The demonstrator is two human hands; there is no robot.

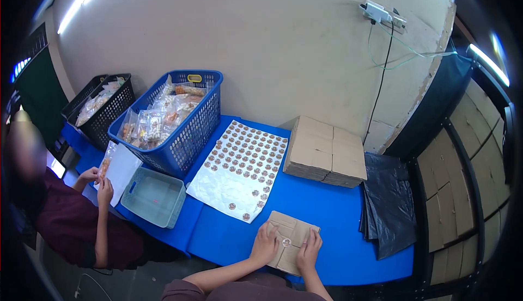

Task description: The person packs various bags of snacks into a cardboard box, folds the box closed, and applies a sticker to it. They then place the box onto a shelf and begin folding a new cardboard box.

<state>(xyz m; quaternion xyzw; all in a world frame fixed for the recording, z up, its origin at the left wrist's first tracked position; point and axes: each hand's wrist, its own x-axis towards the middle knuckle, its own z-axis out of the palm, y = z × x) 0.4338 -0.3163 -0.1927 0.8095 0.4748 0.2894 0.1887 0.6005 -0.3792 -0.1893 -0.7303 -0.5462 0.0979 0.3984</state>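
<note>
A small brown cardboard box (289,227), which looks folded flat, lies at the table's front edge before me. Near its middle sits a round sticker (286,242). My left hand (265,245) grips the box's left side, fingers curled over the top. On the opposite edge, my right hand (309,251) holds it with the fingers bent. Just beyond the box is a white sheet (212,192) bearing rows of round stickers, with part of its lower left bare. A stack of flat cardboard boxes (327,148) stands behind, to the right.
A blue basket (196,132) full of packed bags and black baskets (117,105) stand at the back left. A green tray (177,208) lies nearer. At left, a co-worker (71,219) holds a small packet (106,162). Black plastic sheets (389,203) hang over the right edge, beside shelving.
</note>
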